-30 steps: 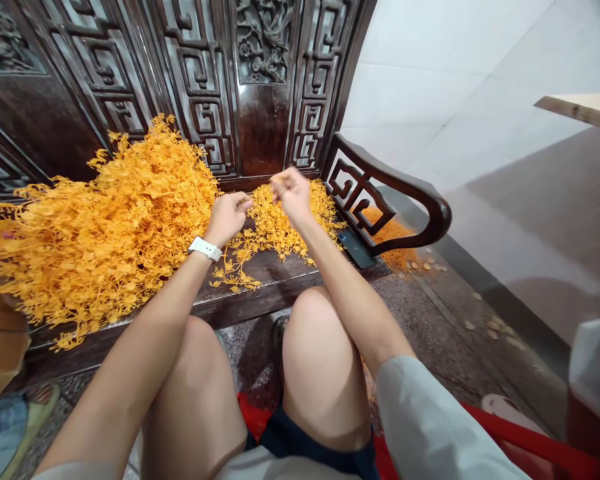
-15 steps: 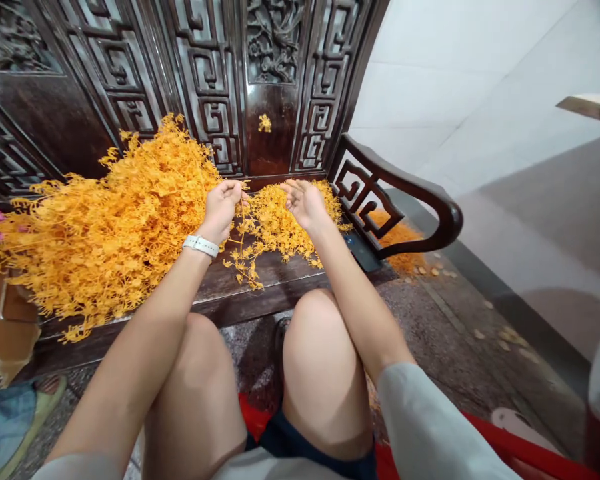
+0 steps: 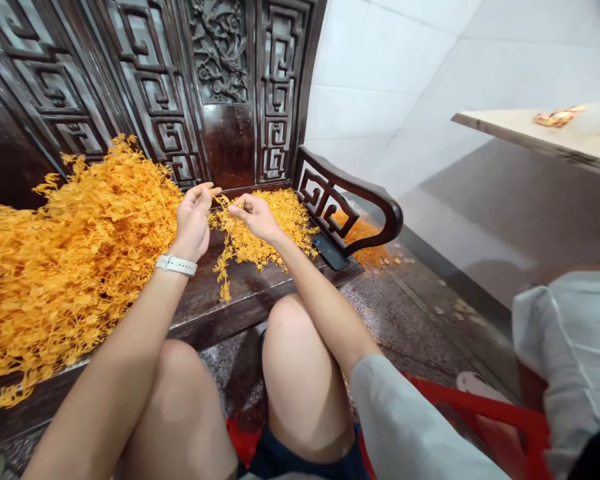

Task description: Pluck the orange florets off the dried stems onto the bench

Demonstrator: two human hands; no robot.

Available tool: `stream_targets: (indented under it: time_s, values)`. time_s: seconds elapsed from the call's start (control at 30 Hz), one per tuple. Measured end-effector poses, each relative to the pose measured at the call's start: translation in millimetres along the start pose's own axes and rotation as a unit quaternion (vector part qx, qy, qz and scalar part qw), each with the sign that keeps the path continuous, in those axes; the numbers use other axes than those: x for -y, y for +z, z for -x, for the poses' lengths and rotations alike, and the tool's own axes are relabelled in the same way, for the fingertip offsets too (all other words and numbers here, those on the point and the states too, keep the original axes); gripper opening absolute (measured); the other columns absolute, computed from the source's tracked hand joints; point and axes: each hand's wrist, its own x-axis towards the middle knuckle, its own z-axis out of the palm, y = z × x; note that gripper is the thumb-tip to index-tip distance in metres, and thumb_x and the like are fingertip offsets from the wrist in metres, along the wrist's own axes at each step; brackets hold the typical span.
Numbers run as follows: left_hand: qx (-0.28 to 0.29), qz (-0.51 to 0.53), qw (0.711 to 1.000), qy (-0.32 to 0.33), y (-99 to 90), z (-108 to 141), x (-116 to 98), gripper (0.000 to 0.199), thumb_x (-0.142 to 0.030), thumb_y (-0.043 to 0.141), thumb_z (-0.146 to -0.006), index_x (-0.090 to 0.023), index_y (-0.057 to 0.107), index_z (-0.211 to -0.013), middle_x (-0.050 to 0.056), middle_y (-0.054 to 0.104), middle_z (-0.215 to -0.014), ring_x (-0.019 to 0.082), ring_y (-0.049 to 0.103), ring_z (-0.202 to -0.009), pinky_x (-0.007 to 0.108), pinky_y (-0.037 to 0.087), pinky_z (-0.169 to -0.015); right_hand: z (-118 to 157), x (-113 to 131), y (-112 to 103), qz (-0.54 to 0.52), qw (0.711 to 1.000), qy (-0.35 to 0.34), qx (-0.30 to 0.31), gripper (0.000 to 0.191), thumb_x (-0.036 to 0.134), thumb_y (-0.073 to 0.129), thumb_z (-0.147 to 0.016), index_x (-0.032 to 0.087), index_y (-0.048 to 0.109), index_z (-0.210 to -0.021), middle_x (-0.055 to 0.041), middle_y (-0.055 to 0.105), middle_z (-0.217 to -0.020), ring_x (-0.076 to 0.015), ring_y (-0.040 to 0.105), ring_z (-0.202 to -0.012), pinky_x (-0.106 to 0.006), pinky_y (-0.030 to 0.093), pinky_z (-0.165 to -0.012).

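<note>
The left hand (image 3: 194, 223), half open and palm up, curls its fingertips beside a thin orange branching sprig (image 3: 224, 270); whether it grips cannot be told; the right hand (image 3: 257, 217) pinches that sprig's upper stems; a large fluffy orange heap of sprigs (image 3: 80, 260) lies beside them on a dark carved wooden bench seat (image 3: 240, 297); a black smartphone (image 3: 330, 252) lies near the armrest.

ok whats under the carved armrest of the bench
Under the carved dark-wood armrest, a black smartphone lies on the seat, with a heap of loose orange sprigs beside it. Whatever the sprigs lie on is covered by them.
</note>
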Motion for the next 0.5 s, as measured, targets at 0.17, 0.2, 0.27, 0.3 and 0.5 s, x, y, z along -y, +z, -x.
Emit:
stream_targets:
  time_s: [0.17, 0.2, 0.27, 0.3, 0.5]
  values:
    - [0.023, -0.069, 0.996, -0.041, 4.4, 7, 11, 0.067, -0.057, 0.092, -0.072, -0.021, 0.067, -0.123, 0.009, 0.072, -0.107, 0.017, 0.066, -0.086, 0.028, 0.053, -0.072, 2, 0, -4, -0.062, 0.996, 0.005, -0.056, 0.05, 0.053, 0.094, -0.068, 0.018, 0.065, -0.089, 0.0012, 0.067, -0.077, -0.0128, 0.058, -0.07, -0.026, 0.049, -0.068]
    - [0.04, -0.08, 0.995, -0.034, 6.3, 8, 12, 0.061, -0.059, 0.09, -0.073, -0.019, 0.07, -0.115, 0.008, 0.073, -0.1, 0.017, 0.065, -0.082, 0.027, 0.052, -0.07, 3, 1, -5, -0.076, 0.995, 0.013, -0.058, 0.049, 0.05, 0.095, -0.068, 0.018, 0.065, -0.09, 0.0014, 0.067, -0.077, -0.0127, 0.059, -0.07, -0.026, 0.05, -0.069]
    - [0.068, -0.098, 0.993, -0.001, 10.3, 12, 12, 0.053, -0.068, 0.079, -0.082, -0.018, 0.074, -0.098, 0.008, 0.072, -0.091, 0.017, 0.063, -0.079, 0.027, 0.05, -0.067, 4, 3, -5, -0.091, 0.993, 0.027, -0.068, 0.045, 0.045, 0.095, -0.071, 0.018, 0.063, -0.09, 0.0015, 0.066, -0.077, -0.0127, 0.06, -0.071, -0.026, 0.05, -0.069]
    - [0.082, -0.104, 0.991, 0.017, 12.1, 13, 11, 0.054, -0.071, 0.072, -0.087, -0.018, 0.074, -0.094, 0.009, 0.072, -0.089, 0.018, 0.063, -0.079, 0.028, 0.05, -0.067, 5, 4, -6, -0.093, 0.992, 0.033, -0.077, 0.043, 0.043, 0.093, -0.073, 0.018, 0.063, -0.091, 0.0018, 0.065, -0.076, -0.0126, 0.059, -0.071, -0.026, 0.05, -0.069]
    - [0.138, -0.172, 0.972, 0.086, 19.5, 22, 7, 0.047, -0.051, 0.084, -0.081, -0.019, 0.072, -0.113, 0.003, 0.07, -0.083, 0.016, 0.06, -0.072, 0.027, 0.047, -0.068, 6, 7, -2, -0.077, 0.985, 0.031, -0.148, 0.033, 0.04, 0.083, -0.084, 0.021, 0.058, -0.093, 0.0014, 0.063, -0.084, -0.0127, 0.056, -0.075, -0.024, 0.046, -0.064]
